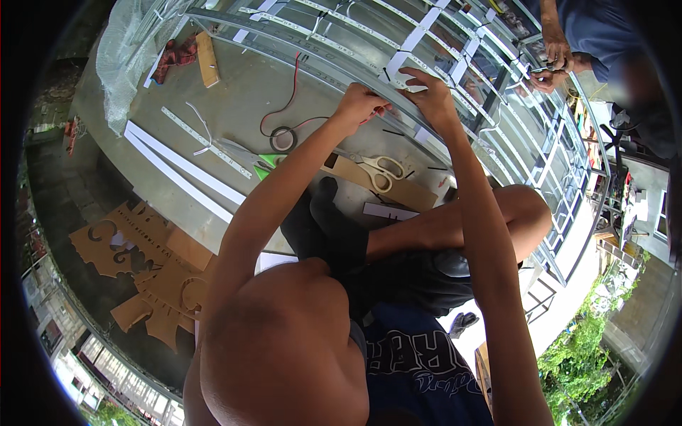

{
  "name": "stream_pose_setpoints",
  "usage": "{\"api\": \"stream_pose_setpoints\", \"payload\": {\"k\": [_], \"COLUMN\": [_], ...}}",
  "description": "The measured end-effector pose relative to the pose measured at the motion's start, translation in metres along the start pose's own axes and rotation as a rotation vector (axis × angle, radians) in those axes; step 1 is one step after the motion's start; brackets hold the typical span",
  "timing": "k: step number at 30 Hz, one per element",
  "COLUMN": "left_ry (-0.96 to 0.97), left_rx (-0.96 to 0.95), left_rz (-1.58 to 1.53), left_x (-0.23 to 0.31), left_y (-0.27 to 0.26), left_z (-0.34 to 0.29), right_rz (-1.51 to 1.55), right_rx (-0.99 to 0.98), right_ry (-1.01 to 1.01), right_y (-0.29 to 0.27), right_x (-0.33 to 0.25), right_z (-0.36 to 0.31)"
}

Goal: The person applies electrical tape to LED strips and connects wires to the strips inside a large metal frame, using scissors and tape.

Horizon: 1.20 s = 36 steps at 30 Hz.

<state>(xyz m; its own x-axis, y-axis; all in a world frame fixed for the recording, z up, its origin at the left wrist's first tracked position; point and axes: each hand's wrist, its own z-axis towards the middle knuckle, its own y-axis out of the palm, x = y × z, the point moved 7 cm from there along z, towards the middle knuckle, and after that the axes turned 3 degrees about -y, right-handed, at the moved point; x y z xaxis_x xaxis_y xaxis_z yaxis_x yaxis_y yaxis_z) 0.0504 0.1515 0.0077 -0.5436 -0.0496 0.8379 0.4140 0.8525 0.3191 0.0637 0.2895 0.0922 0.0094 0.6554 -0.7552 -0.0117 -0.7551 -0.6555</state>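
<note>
My left hand (360, 108) is closed in a pinch at the near rail of a metal frame (312, 62); a bit of red shows at its fingertips, too small to name. Just right of it, my right hand (431, 98) reaches over the same rail with thumb and forefinger curled toward each other. What it grips, if anything, is hidden. White LED strips (334, 46) run along the frame's bars, tied with dark cable ties. Below my left forearm lie a roll of black tape (283, 139), a red-and-black wire (296, 84) and green-handled scissors (264, 167).
White-handled scissors (383, 174) rest by a cardboard strip (415, 193). Long white strips (181, 167) and a loose LED strip (206, 141) lie left. Cut cardboard (160, 295) is at lower left, bubble wrap (131, 53) at upper left. Another person's hands (555, 60) work at the frame's far right.
</note>
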Motion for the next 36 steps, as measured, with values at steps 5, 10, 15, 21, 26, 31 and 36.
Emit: {"api": "stream_pose_setpoints", "payload": {"k": [5, 10, 15, 21, 26, 31, 36], "left_ry": [-0.017, 0.093, 0.029, 0.393, 0.312, 0.187, 0.285], "left_rx": [-0.041, -0.026, -0.026, -0.026, -0.220, -0.326, -0.319], "left_rz": [0.142, 0.160, 0.309, 0.809, 0.947, 1.259, 1.422], "left_x": [0.010, 0.022, 0.009, 0.033, 0.103, 0.195, 0.222], "left_y": [0.014, 0.022, 0.016, 0.008, 0.006, 0.021, 0.056], "left_z": [-0.007, -0.012, -0.005, -0.046, -0.105, -0.130, -0.108], "right_rz": [-0.008, 0.002, 0.004, 0.014, 0.265, 0.033, -0.132], "right_rx": [-0.080, -0.051, 0.023, 0.142, 0.272, 0.172, 0.193], "right_ry": [0.009, 0.002, 0.008, 0.061, 0.237, 0.016, -0.189], "right_y": [0.005, 0.005, -0.003, -0.021, -0.044, -0.103, -0.166], "right_x": [0.003, 0.002, -0.002, -0.002, 0.014, -0.007, -0.041], "right_z": [0.004, 0.001, -0.003, -0.012, -0.023, -0.013, -0.005]}}
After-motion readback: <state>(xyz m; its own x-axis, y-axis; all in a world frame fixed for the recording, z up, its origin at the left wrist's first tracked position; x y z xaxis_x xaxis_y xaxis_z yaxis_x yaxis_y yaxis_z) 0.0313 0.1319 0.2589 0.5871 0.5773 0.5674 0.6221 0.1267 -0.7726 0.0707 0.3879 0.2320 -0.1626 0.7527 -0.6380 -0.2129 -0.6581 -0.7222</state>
